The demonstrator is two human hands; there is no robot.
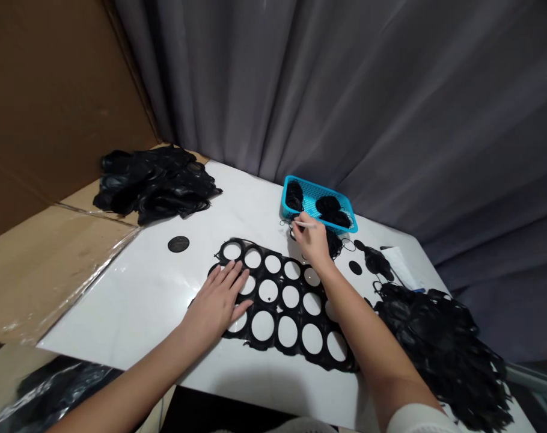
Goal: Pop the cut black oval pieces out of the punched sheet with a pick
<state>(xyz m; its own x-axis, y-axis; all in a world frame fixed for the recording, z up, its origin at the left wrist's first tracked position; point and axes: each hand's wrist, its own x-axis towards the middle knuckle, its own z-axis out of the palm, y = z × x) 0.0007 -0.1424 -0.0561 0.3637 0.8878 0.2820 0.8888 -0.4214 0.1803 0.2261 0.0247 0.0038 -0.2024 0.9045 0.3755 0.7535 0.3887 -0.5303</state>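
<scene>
A black rubbery sheet [299, 316] with rows of round holes lies flat on the white table. My left hand [220, 297] rests on its left end, palm down with fingers spread. Held in a pinch by my right hand [314, 242] is a thin white pen-like tool [306, 224]. That hand is beyond the sheet, at the near side of a blue plastic basket [321, 187]. Thin black rings [330, 205] lie bundled in the basket. More black rings [334, 243] lie beside it, partly hidden by my right hand; whether the tool touches any, I cannot tell.
Crumpled black sheets [156, 186] are heaped at the back left, and a larger black pile [436, 337] covers the right side. Black discs [178, 244] and a white paper [400, 267] lie about. Behind hangs a grey curtain [264, 90]; cardboard [61, 90] stands left.
</scene>
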